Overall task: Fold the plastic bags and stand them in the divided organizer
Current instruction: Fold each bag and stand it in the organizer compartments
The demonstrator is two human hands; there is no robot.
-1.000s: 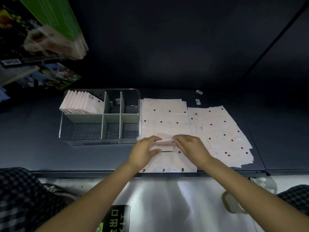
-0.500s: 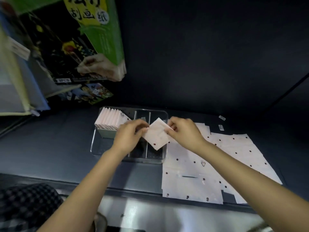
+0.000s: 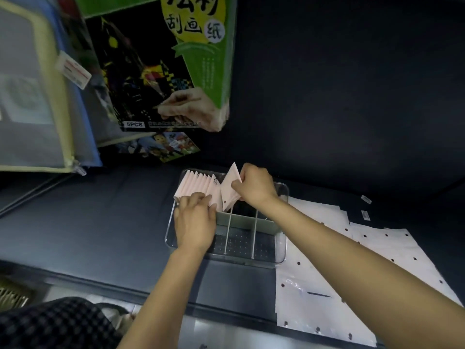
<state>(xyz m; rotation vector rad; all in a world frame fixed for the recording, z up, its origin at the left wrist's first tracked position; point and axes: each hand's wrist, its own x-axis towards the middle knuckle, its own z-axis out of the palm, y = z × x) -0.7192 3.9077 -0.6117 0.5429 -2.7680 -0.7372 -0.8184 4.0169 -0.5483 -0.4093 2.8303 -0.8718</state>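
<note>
slotting folded bag (image 3: 230, 188) into organizer (image 3: 281, 248), pinched by right hand (image 3: 255, 187); left hand (image 3: 195, 222), fingers straight, pressing row (image 3: 198, 187) toward 9 o'clock; next, lower it upright.

You're at a dark desk (image 3: 88, 222) in what looks like a stationery stockroom or shop: at ten o'clock, a retail scratch-art paper pack (image 3: 161, 71) marked 5PCS leans by a price-tagged zip folder (image 3: 37, 96); at four o'clock lie flat plastic bags (image 3: 364, 260).
</note>
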